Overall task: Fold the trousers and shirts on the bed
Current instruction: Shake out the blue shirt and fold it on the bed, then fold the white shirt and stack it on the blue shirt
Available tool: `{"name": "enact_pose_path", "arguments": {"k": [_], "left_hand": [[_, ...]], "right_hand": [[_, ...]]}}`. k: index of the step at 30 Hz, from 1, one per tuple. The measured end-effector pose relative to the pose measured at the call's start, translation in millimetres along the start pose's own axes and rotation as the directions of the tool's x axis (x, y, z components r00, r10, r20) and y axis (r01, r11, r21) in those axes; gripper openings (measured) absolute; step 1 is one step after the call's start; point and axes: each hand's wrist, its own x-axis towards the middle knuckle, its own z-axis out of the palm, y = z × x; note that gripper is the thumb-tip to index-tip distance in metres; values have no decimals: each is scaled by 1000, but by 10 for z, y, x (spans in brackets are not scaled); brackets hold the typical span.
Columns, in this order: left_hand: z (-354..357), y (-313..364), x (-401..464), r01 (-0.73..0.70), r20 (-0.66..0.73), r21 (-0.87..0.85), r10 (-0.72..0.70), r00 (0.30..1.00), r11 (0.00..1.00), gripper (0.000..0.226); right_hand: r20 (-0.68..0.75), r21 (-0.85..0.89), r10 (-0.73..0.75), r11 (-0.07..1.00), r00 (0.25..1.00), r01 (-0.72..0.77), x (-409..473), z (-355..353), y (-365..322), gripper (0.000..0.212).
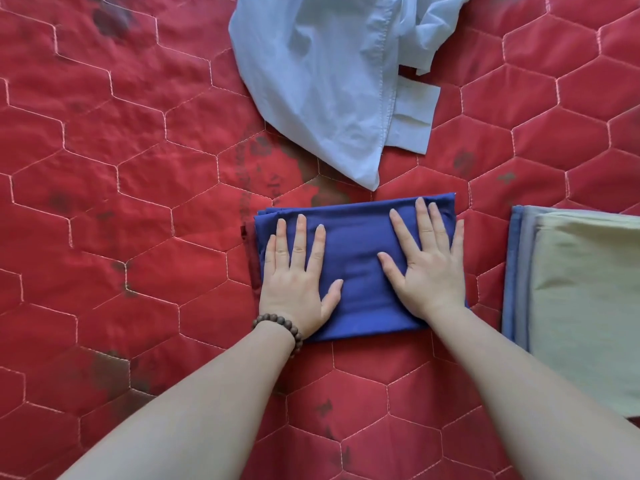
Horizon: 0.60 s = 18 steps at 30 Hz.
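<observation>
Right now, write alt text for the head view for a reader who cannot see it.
The left hand and right hand press flat on a folded dark blue garment lying on a red quilted bedcover. A crumpled pale blue shirt lies beyond it, unfolded; a stack of folded cream and blue clothes sits to the right.

Pale blue garment (pixel 322 81): runs off the top edge of the frame — its kind, shirt or trousers, cannot be told.
Folded stack (pixel 581 289): cut by the right edge; only thin blue and grey edges of the lower layers show under the cream top piece.
Dark blue garment (pixel 356 258): partly covered by both palms — kind unclear.
Forearms: cropped at the bottom edge.
Upper left of the frame: blurred quilt (pixel 114 161).
</observation>
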Motion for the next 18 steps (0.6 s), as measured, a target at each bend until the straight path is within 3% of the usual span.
{"name": "enact_pose_path", "arguments": {"k": [3, 6, 9, 11, 15, 18], "left_hand": [[5, -11, 6, -1, 6, 4, 1, 1000, 1000, 84], [1, -13, 16, 3, -4, -9, -3, 1000, 1000, 84], [-5, -17, 18, -4, -35, -27, 3, 999, 1000, 83], [10, -17, 17, -1, -46, -20, 0, 999, 1000, 84], [28, -27, 13, 6, -48, -17, -7, 999, 1000, 85], [65, -46, 5, -8, -60, -19, 7, 998, 1000, 86]], "right_hand": [[19, 55, 42, 998, 999, -43, 20, -75, -31, 64], [-79, 14, 107, 994, 991, -106, 42, -146, -271, 61], [-182, 96, -157, 979, 971, 177, -93, -69, -812, 55], [-139, 126, -233, 960, 962, 251, -163, 1, -914, 54], [-66, -20, -149, 989, 987, 148, -43, 24, -333, 58], [-56, 27, -5, 1000, 998, 6, -26, -6, -6, 59]]}}
